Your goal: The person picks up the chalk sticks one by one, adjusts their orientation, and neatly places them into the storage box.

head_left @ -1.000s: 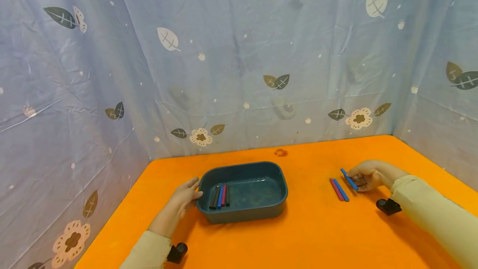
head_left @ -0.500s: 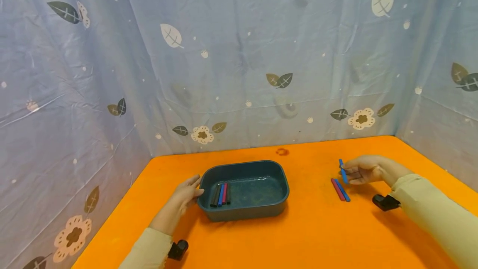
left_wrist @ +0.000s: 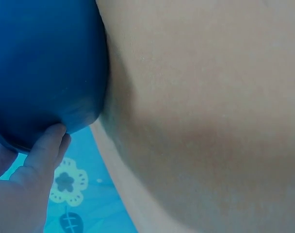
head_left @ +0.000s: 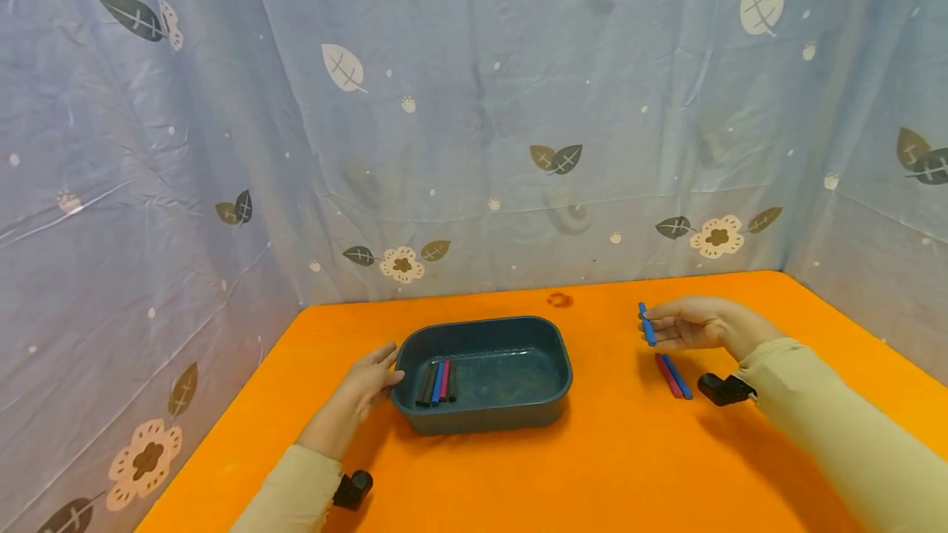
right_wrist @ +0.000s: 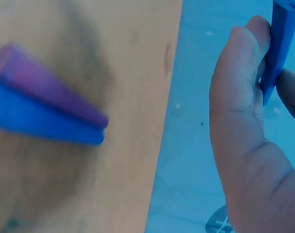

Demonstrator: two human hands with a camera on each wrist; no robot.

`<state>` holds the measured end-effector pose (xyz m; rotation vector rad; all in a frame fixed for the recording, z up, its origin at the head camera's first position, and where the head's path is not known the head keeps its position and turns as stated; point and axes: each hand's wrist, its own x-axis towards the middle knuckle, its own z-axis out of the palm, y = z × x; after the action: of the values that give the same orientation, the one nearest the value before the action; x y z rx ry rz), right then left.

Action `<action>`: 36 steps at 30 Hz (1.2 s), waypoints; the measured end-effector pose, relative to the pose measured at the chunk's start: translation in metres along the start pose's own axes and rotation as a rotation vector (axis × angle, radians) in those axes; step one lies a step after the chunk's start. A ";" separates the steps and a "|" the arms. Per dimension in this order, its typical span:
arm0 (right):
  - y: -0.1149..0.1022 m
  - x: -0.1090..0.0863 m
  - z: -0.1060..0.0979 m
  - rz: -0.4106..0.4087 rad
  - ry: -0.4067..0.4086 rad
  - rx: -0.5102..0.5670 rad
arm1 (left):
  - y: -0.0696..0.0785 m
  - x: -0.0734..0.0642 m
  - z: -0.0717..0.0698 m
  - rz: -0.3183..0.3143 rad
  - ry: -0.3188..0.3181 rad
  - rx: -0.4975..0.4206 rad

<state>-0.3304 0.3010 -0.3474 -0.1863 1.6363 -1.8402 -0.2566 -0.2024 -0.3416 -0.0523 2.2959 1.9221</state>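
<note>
In the head view my left hand point(head_left: 363, 389) holds the left end of a dark blue-green rectangular dish point(head_left: 485, 418), thumb at the rim. The left wrist view shows its fingers against the dish's outer wall point(left_wrist: 50, 73). Inside the dish, black, blue and pink sticks point(head_left: 435, 383) lie side by side at the left. My right hand point(head_left: 692, 323) pinches a slim blue stick point(head_left: 648, 327) between thumb and fingers, held above the table; the right wrist view shows this blue stick's point(right_wrist: 279, 43) flat-sided body. Below the hand lie a pink stick point(head_left: 668, 377) and another blue stick point(head_left: 677, 377), touching.
An orange table point(head_left: 592, 467) carries everything. Grey-blue curtains point(head_left: 459, 105) with leaf and flower prints enclose its back and sides. A reddish ring-shaped stain point(head_left: 560, 300) marks the table near its back edge. Black wrist mounts point(head_left: 726, 389) hang below both forearms.
My right hand has lifted the blue stick and carried it leftward, turning it more upright. The left hand stays at the dish, and the two sticks on the table lie as before.
</note>
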 end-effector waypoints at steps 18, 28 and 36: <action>-0.034 0.006 0.076 0.000 0.070 0.022 | 0.000 0.002 0.000 -0.010 0.008 0.008; -0.041 0.023 0.096 0.037 0.051 0.014 | 0.000 0.002 0.000 -0.021 0.008 -0.012; -0.048 0.037 0.110 0.031 0.079 -0.014 | 0.001 0.002 0.000 -0.018 0.010 -0.021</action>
<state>-0.3206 0.1884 -0.2916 -0.0943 1.6970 -1.8340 -0.2585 -0.2019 -0.3412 -0.0855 2.2735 1.9422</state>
